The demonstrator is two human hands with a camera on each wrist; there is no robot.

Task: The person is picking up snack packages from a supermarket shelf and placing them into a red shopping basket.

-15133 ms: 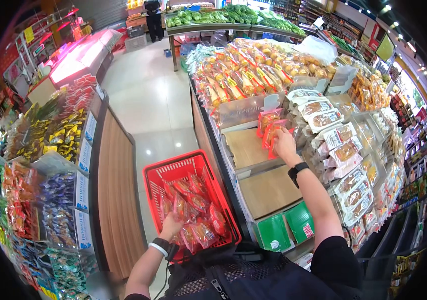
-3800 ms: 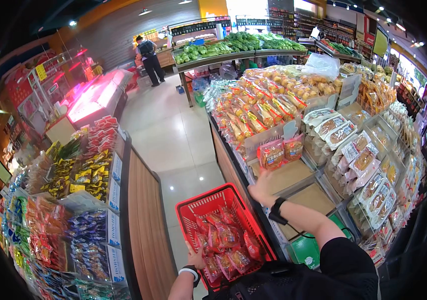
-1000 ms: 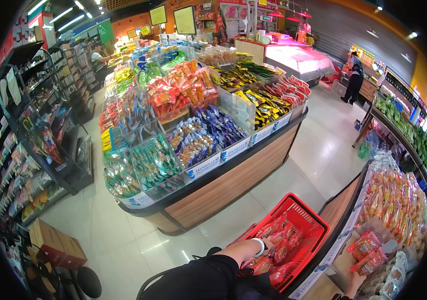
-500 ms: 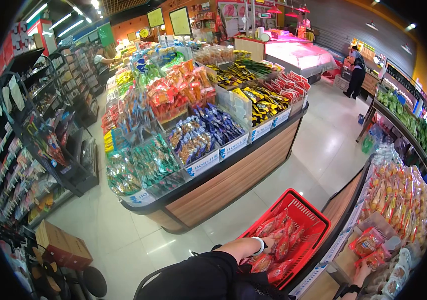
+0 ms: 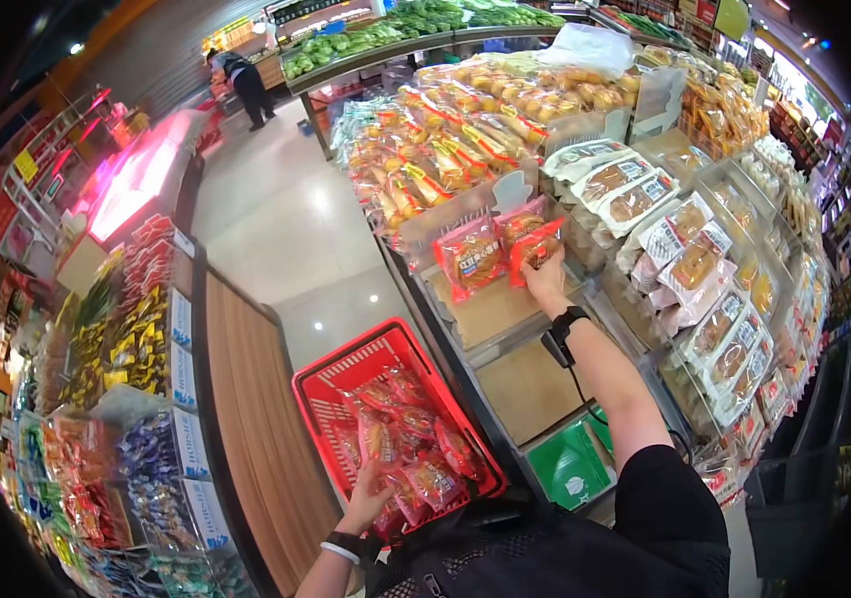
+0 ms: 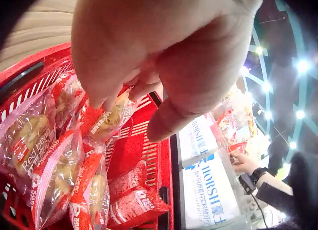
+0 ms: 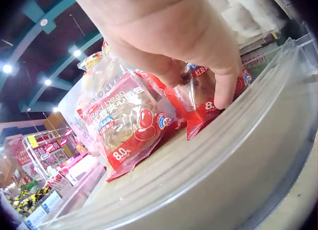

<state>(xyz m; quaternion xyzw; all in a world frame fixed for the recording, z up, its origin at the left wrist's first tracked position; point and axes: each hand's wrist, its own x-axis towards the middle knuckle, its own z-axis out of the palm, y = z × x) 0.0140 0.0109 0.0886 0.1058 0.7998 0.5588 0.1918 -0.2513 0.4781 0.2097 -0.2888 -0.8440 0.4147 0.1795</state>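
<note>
My right hand [image 5: 548, 283] pinches a red-and-clear packet of red bean bread [image 5: 535, 245] by its near side. In the right wrist view, thumb and fingers straddle this packet. Another red bean bread packet [image 5: 471, 261] leans at its left, against the compartment's clear back divider. Over the red shopping basket [image 5: 345, 351], my left hand [image 5: 369, 498] reaches down among several bread packets [image 6: 59, 175]. Its thumb stands apart from the fingers in the left wrist view. One packet [image 6: 112, 118] lies right at those fingertips.
The bread stand's compartment has a cardboard base [image 5: 490, 311]; green boxes [image 5: 567, 466] lie nearer me. White-bagged bread [image 5: 635, 199] fills compartments at the right. A wood-sided snack stand [image 5: 241, 379] borders the aisle at left. Farther off, a person [image 5: 244, 88] stands near the vegetable rack.
At 3.8 s ago my right hand was in front of the packets, gripping none. My head turned left toward the snack stand, then back to the bread. The right hand now grips a packet.
</note>
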